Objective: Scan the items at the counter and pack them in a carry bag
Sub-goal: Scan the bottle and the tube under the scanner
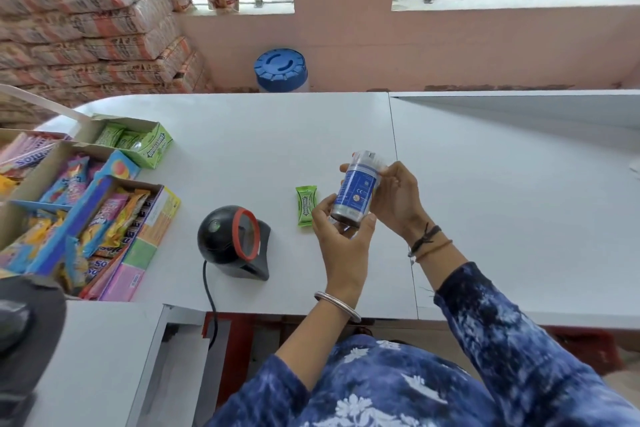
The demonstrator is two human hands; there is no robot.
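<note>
Over the white counter [242, 149], both hands have the bottle [356, 189] up in the air, tilted. Left hand [341, 243] is wrapped round its dark bottom end, right hand [396, 199] grips the side up near the cap. Black scanner [233, 241] sits just left of them, and a green gum pack [306, 205] lies flat between scanner and hands.

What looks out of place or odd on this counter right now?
Only the green gum pack, lying loose on the counter beside the scanner, away from its display box. Nothing looks spilled or damaged.
</note>
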